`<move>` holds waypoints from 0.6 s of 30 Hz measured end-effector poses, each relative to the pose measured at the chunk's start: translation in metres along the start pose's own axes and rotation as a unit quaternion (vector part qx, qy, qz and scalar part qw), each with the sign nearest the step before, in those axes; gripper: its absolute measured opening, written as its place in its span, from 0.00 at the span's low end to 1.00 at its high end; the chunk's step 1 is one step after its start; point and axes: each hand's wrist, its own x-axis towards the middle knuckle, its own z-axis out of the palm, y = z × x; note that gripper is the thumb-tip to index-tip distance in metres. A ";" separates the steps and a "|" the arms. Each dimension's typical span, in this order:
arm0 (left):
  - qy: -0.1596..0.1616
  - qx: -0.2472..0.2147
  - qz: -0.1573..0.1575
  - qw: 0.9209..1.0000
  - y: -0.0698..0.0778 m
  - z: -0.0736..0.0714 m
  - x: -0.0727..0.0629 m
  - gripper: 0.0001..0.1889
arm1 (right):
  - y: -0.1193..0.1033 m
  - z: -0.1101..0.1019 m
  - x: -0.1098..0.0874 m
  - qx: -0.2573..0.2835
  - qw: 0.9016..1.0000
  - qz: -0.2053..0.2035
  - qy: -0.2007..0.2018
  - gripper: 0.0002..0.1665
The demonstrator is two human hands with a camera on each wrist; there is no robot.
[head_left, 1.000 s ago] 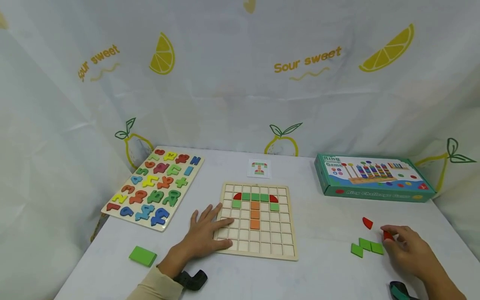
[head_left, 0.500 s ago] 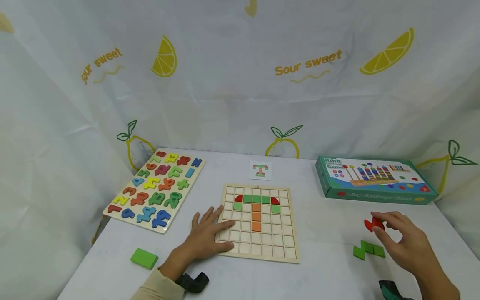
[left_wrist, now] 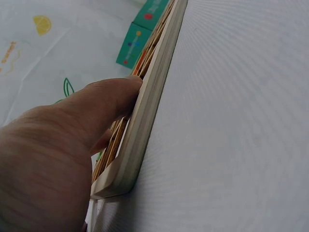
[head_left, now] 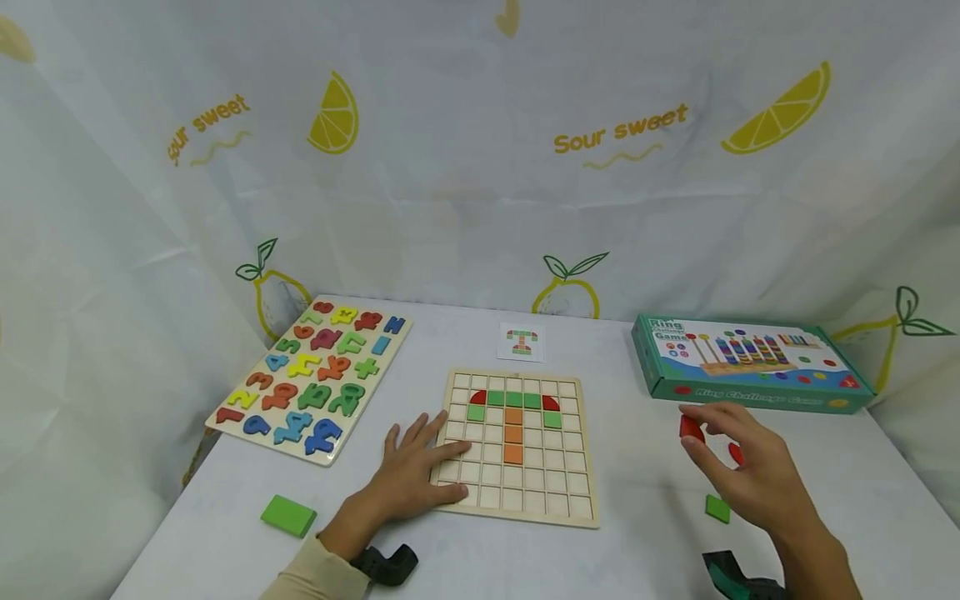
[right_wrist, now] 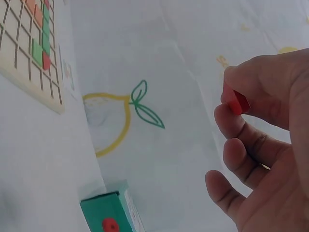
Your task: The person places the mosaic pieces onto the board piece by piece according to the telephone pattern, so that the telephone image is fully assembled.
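Observation:
A wooden grid board (head_left: 553,505) lies mid-table, bearing green and orange squares and two red quarter-round tiles in a T-like figure. My left hand (head_left: 411,468) rests on its left edge with the fingers spread; in the left wrist view the thumb (left_wrist: 108,99) lies over the rim. My right hand (head_left: 750,471) is raised to the right of the board and pinches a red tile (head_left: 691,428) between thumb and forefinger. The right wrist view shows this red tile (right_wrist: 235,100) edge-on, the other fingers loosely bent. Beneath the hand lie another red tile (head_left: 736,454) and a green tile (head_left: 717,509).
Behind the board lies a small pattern card (head_left: 521,342). A number puzzle board (head_left: 300,390) is at the left, with a green block (head_left: 288,516) in front of it. A green game box (head_left: 753,363) stands at the back right. A printed curtain (head_left: 450,183) hangs behind.
My right hand has picked up the red tile and carried it left and upward, toward the board, now covering some of the green tiles. My left hand stays on the board.

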 end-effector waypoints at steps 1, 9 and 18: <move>0.000 0.000 0.000 1.000 0.000 0.000 0.000 0.35 | -0.003 0.002 0.002 0.002 1.000 -0.005 0.001 0.24; -0.002 -0.001 -0.001 1.000 0.000 0.001 0.001 0.35 | -0.023 0.024 0.016 0.038 0.998 -0.040 -0.004 0.27; 0.001 0.001 -0.001 1.000 -0.001 0.002 0.000 0.35 | -0.040 0.066 0.025 0.103 0.992 -0.058 -0.044 0.23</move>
